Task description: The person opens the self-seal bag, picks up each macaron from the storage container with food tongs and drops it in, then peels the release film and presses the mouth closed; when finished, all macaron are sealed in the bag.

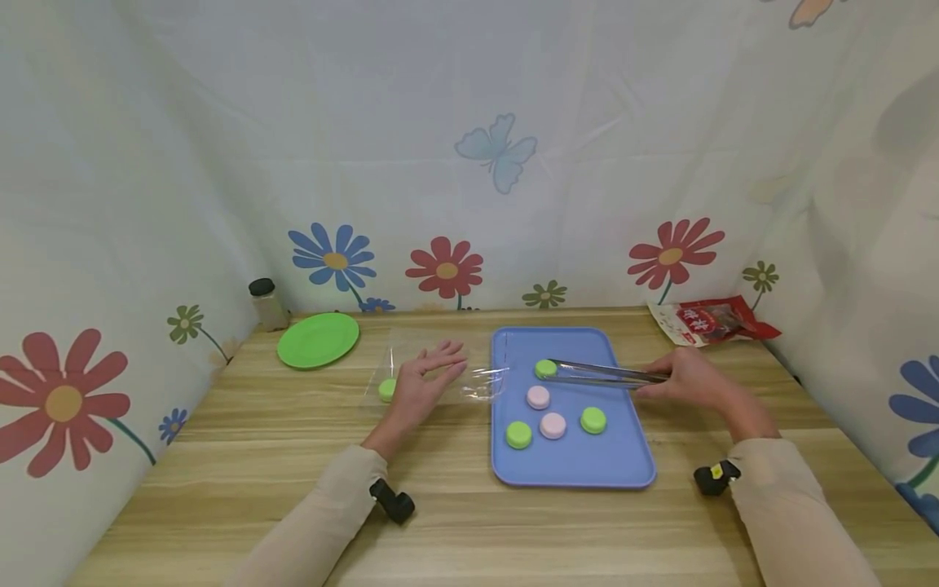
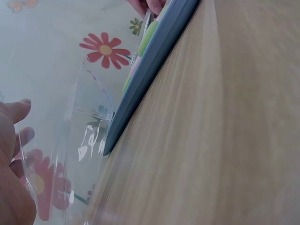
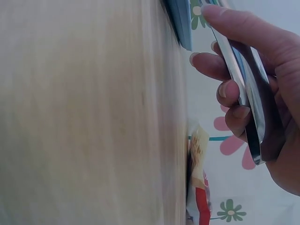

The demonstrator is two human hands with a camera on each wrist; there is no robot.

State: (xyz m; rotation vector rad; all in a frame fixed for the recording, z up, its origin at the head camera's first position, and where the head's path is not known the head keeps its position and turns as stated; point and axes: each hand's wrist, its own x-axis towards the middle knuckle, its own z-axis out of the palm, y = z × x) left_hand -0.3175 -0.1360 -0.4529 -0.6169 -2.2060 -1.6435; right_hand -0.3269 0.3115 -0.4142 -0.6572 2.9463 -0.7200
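Green macaron (image 1: 546, 369) lies at the tips of the metal tongs (image 1: 609, 373), over the far half of the blue tray (image 1: 572, 469). You have one tong arm on either side of it; whether it rests on the tray or is slightly raised, you cannot tell from these views. Your right hand (image 1: 689, 383) grips the tongs just beyond the tray's right edge, thumb and fingers wrapped about the handle end.

Nearer to you on the same tray lie two pink macarons (image 1: 553, 425), one a little beyond the other. Two more green macarons (image 1: 593, 420) flank the nearer pink one, one to its right and one to its left.

Left of the tray stands a clear plastic container (image 1: 482, 385), its right end at the tray's left edge. Your left hand (image 1: 421, 390) is at this container with its fingers extended and relaxed, not curled round anything. Another green piece (image 1: 386, 390) shows through the plastic, left of that hand.

Farther out on the wooden counter (image 1: 455, 530), you have a green plate (image 1: 319, 341) at the back left, with a black-lidded jar (image 1: 269, 306) just beside it. At the back right lies a red and white packet (image 1: 711, 320). A backdrop (image 1: 367, 106) printed with flowers and butterflies hangs behind.
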